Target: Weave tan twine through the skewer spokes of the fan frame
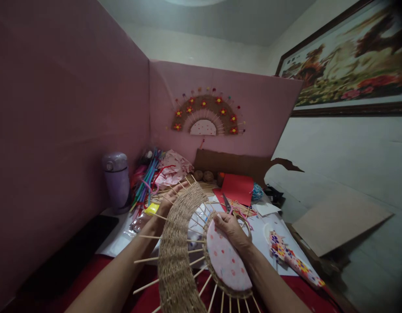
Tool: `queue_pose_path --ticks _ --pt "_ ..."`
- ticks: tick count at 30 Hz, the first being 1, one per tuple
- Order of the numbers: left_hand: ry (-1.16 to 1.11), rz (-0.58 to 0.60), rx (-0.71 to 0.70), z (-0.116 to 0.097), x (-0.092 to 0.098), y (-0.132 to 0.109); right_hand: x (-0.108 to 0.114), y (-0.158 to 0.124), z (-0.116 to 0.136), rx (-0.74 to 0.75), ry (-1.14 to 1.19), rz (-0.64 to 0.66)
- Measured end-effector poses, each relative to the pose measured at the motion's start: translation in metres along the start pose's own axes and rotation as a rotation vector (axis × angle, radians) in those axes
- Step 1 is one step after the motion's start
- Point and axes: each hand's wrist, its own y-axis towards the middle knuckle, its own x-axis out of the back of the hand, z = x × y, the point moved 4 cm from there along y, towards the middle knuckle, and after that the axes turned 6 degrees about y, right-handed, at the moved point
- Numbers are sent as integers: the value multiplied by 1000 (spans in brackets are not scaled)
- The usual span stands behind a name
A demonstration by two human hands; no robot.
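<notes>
A large half-circle of woven brown twine [176, 243] is held up before me, tilted on its side. Thin wooden sticks [196, 261] run through it like spokes, their bare ends poking past the outer edge. They radiate from a half-disc covered in white cloth with pinkish dots [225, 261], edged with twine. My left hand [173, 198] supports the band's upper outer edge, its fingers partly behind the sticks. My right hand [232, 228] grips the half-disc near its upper end, thumb on the cloth and the other fingers mostly hidden behind.
Scissors [227, 204], red sheets [237, 188], a tape roll [245, 226] and loose sticks lie beyond. Pipe cleaners [149, 178] and a purple bottle [117, 182] stand left. A flowered glue gun [292, 256] lies right. A similar flower-trimmed half-circle [204, 104] is pinned to the pink board.
</notes>
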Motion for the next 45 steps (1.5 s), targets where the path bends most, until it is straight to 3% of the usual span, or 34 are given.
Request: queue_pose_path --ticks 11,17,26,30,36,45 --pt "-62 104 110 -1 7 -4 -11 -7 -2 -49 17 60" --pt "-61 103 132 6 11 1 -7 -6 -1 -49 3 9" --pt "10 -88 2 11 23 6 2 -2 -4 -37 14 -37" --pt "39 -114 -44 5 17 4 4 -3 -5 -54 31 -33" --pt "-42 -122 -6 5 15 3 7 -3 -1 -73 38 -86" --pt "-69 6 63 6 21 3 15 -2 5 -73 -31 -105"
